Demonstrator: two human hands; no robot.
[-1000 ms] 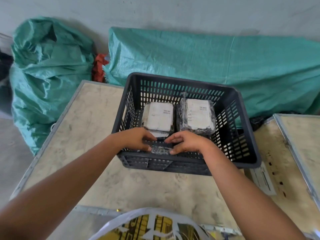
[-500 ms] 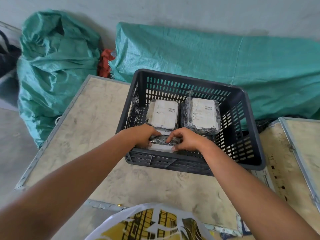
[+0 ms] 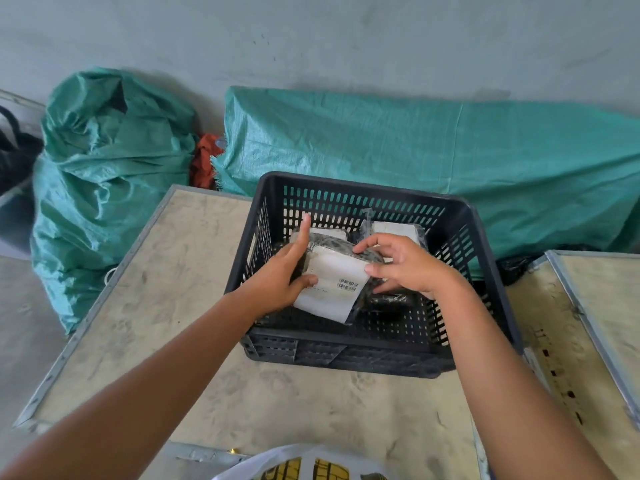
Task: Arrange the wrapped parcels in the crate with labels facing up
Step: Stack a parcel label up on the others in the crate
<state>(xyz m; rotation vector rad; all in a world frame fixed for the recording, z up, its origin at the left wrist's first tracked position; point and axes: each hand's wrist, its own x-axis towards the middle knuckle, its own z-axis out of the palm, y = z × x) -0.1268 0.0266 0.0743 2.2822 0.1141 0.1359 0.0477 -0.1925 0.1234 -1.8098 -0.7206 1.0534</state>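
— What's changing on your left side?

— My left hand [image 3: 277,278] is lifting the parcel [image 3: 329,289]. A moment ago it was lying low against the near wall of the crate [image 3: 381,355], dark side showing; now it's coming up tilted, white label [image 3: 332,289] facing me. My left grip is holding its left edge, thumb on the label, forefinger pointing up.

— And the right?

— My right hand [image 3: 408,268] is steadying the right edge, fingers half curled around the dark wrap, a loose hold rather than a clamp.

— Where does that leave the job?

— Two parcels [image 3: 398,228] are already lying label-up at the back of the crate on the desk [image 3: 166,271]. I judge this third one is turned properly and only needs laying flat in front of them.
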